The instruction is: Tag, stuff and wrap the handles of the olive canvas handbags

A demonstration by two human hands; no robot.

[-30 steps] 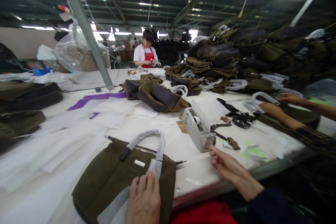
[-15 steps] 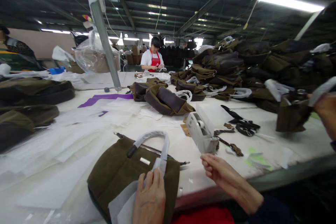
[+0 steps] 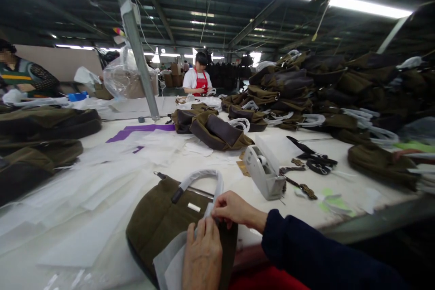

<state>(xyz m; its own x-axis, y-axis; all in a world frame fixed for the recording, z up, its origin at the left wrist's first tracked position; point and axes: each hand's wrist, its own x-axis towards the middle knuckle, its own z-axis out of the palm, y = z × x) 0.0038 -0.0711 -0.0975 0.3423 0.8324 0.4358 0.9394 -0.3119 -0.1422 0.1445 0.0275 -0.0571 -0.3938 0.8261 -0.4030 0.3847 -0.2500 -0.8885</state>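
Observation:
An olive-green handbag (image 3: 159, 217) with dark trim and a small metal plate lies on the table in front of me. Its handle (image 3: 200, 176) is covered in a pale white wrap. My left hand (image 3: 203, 251) presses on the loose wrapping sheet (image 3: 170, 258) at the near end of the handle, fingers close together. Right beside it, my right hand (image 3: 229, 208) pinches at the wrapped handle; the bit of tape in its fingertips barely shows. Beyond them stands a grey tape dispenser (image 3: 267, 174).
White sheets (image 3: 81, 217) spread over the left of the table, by purple strips (image 3: 142, 129). Olive bags (image 3: 220, 131) lie ahead, with a large pile (image 3: 306, 81) at right. Dark straps (image 3: 319, 161) lie past the dispenser. A co-worker in a red apron (image 3: 201, 84) stands opposite.
My right hand has moved left from beside the tape dispenser to the wrapped handle. My left hand stays on the wrap. At far right, a bag held up by another person now lies lower on the table.

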